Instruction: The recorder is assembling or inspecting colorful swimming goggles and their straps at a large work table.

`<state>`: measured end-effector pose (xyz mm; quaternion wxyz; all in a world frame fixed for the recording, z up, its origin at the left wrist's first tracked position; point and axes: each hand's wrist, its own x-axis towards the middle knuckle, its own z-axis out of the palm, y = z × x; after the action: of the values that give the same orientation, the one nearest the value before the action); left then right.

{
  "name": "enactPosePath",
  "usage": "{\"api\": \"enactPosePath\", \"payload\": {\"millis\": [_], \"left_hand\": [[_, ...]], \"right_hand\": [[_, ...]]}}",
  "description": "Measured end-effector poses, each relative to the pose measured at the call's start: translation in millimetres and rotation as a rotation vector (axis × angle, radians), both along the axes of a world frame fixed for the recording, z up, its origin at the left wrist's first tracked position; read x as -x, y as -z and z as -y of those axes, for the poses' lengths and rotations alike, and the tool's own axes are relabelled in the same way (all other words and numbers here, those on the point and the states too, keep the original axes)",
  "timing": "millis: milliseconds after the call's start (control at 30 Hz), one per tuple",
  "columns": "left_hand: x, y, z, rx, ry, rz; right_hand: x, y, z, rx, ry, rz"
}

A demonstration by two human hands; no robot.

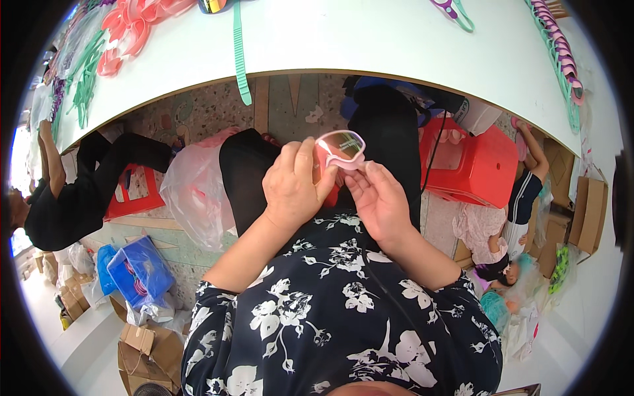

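Pink swim goggles [360, 165] with a shiny mirrored lens are held up over my lap, just short of the white table's edge. My left hand [290, 185] grips them from the left, thumb and fingers closed on the frame. At their lower right, the thumb and fingertips of my right hand [381, 201] pinch the frame. The far side of the goggles is hidden by my fingers.
The white table [370, 46] curves across the front, with pink straps [129, 26] and a hanging green strap [240, 59]. Purple-green goggles line its right. A red stool [475, 165], plastic bag [198, 191], blue bin [142, 267], cartons and other people surround me.
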<state>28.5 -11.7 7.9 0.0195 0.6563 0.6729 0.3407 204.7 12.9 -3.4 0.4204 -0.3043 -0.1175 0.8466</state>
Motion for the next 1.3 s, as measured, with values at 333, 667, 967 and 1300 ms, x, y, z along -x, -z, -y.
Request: {"api": "enactPosePath", "payload": {"millis": [333, 667, 967, 1300], "left_hand": [[-10, -9, 8, 0.061, 0.057, 0.022], [-17, -8, 13, 0.045, 0.110, -0.006], [-21, -6, 14, 0.007, 0.110, -0.027], [-5, -9, 4, -0.028, 0.189, -0.224]], "right_hand": [[6, -16, -5, 0.004, -0.073, -0.009], [4, -8, 5, -0.375, -0.028, 0.343], [7, -10, 8, -0.372, 0.007, 0.386], [3, -16, -7, 0.102, -0.242, 0.144]]}}
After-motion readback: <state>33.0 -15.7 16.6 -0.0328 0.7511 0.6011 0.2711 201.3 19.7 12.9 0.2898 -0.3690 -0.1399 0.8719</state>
